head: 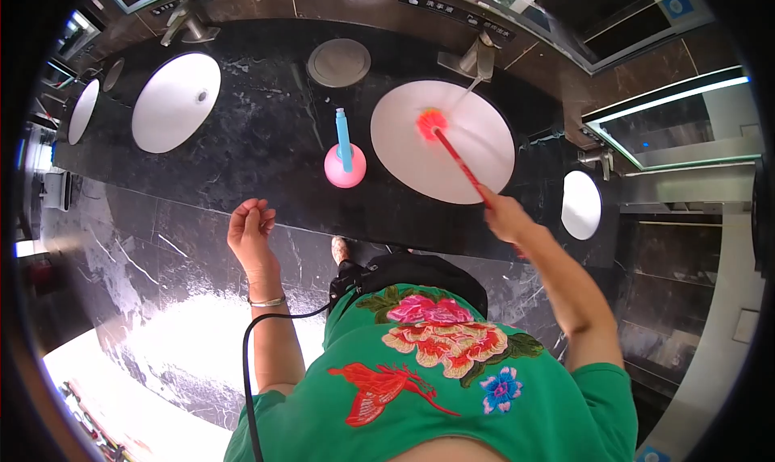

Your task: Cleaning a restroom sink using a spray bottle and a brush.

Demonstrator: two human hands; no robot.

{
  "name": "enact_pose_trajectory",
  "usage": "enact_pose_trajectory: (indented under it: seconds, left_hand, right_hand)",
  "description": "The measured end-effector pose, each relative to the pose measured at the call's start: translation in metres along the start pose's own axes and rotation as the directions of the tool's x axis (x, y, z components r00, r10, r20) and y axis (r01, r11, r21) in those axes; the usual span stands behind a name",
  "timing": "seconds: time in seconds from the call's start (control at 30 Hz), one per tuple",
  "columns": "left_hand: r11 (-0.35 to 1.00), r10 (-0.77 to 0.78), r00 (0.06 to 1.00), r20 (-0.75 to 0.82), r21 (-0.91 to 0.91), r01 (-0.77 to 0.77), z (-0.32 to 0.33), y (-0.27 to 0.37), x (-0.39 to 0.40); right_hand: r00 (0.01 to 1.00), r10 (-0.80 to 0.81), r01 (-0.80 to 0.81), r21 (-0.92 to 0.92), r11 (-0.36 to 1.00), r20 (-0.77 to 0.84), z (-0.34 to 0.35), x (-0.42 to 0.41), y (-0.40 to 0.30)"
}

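My right hand (pixel 507 217) grips the red handle (pixel 458 160) of a round-headed brush. The brush's pink-red bristle head (pixel 432 124) is inside a white oval washbasin (pixel 402 162), slightly blurred. Water runs into that basin from a metal tap (pixel 478 59) on its far side. Left of the basin, a spray bottle with a pink round body (pixel 345 170) and a light blue spray head (pixel 342 136) stands on the black stone counter (pixel 266 129). My left hand (pixel 251 223) is raised by the counter's front edge, its fingers curled together with nothing visible in them.
A round metal cover (pixel 339 62) is set in the counter behind the bottle. Other white basins (pixel 172 108) lie to the left, and one more basin (pixel 582 205) is at the right. Mirrors (pixel 678 120) line the wall. A black cable (pixel 246 353) hangs beside my left arm.
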State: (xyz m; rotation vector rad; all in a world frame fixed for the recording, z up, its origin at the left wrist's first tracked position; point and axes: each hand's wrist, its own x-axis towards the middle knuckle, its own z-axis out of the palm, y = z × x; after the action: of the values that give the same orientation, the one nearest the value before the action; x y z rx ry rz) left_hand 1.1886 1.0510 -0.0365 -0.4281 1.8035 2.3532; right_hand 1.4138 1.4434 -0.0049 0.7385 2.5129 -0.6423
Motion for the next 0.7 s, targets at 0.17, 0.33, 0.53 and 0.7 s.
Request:
enact_pose_trajectory:
  seconds: [0.17, 0.33, 0.53, 0.7]
  left_hand:
    - [1.000, 0.014, 1.000, -0.013, 0.009, -0.014, 0.002, -0.001, -0.003]
    - [0.998, -0.028, 0.999, 0.046, 0.062, 0.025, 0.009, -0.001, 0.000]
    - [0.999, -0.021, 0.989, 0.144, 0.049, 0.014, 0.030, 0.001, 0.003]
    - [0.996, 0.032, 0.994, 0.101, 0.080, -0.040, 0.015, 0.002, 0.002]
  right_hand:
    - [0.961, -0.245, 0.266, 0.188, 0.945, -0.130, 0.039, -0.025, -0.040]
    - [0.965, 0.247, -0.257, -0.131, 0.958, -0.084, 0.005, -0.055, 0.034]
    - [0.969, -0.112, 0.129, 0.066, 0.989, -0.219, 0.051, -0.003, -0.015]
    - [0.997, 0.004, -0.024, 0.262, 0.965, 0.079, 0.008, -0.057, -0.003]
